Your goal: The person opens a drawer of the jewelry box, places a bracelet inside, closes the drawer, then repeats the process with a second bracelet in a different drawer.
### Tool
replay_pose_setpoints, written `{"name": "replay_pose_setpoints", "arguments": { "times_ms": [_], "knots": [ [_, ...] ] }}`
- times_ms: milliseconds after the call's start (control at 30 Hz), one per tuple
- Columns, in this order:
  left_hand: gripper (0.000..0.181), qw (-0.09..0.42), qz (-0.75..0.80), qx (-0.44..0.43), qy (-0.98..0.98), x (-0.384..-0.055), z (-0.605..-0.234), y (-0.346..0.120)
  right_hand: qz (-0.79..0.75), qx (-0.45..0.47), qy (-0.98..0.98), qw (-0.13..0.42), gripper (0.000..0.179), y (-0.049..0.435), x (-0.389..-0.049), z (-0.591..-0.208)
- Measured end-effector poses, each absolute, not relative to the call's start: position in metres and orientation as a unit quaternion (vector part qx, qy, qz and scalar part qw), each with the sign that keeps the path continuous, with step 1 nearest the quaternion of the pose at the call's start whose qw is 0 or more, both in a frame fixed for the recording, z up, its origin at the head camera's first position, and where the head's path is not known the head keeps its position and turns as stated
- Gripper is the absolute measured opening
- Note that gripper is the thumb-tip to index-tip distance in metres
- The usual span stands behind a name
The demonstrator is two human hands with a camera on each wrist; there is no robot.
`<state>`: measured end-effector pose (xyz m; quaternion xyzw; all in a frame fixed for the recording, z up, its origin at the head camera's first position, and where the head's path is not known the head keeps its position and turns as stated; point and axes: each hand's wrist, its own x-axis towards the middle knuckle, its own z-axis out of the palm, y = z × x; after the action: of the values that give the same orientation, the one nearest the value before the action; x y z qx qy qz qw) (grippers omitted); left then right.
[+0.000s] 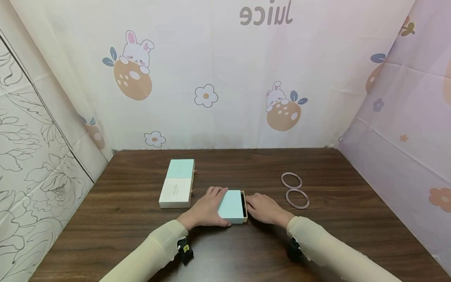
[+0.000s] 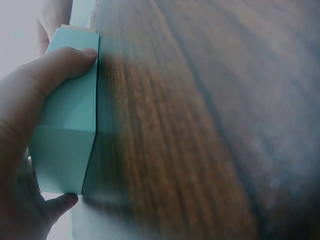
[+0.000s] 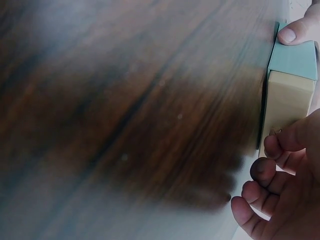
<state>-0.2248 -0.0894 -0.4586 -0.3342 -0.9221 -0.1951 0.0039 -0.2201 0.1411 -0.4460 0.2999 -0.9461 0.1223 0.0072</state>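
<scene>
Left hand grips mint box from both sides. Right hand pinches small tab on drawer; drawer sticks out slightly.

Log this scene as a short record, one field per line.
Left hand: grips the blue box
Right hand: pinches a small tab on the drawer
Drawer position: slightly out of the blue box
Left side: white box and second blue box, end to end
Right side: near ring, far ring
Surface: brown table

left hand grips a teal box on the wooden table
</scene>
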Motion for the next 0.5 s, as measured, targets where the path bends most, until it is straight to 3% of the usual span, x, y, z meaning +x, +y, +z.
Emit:
{"name": "replay_pose_setpoints", "arguments": {
  "times_ms": [500],
  "knots": [
    [0.107, 0.001, -0.196, -0.335, -0.922, -0.2247, -0.4570, -0.0900, 0.130, 0.290, -0.948, -0.004, 0.015, 0.1368, -0.2200, -0.4455]
  ]
}}
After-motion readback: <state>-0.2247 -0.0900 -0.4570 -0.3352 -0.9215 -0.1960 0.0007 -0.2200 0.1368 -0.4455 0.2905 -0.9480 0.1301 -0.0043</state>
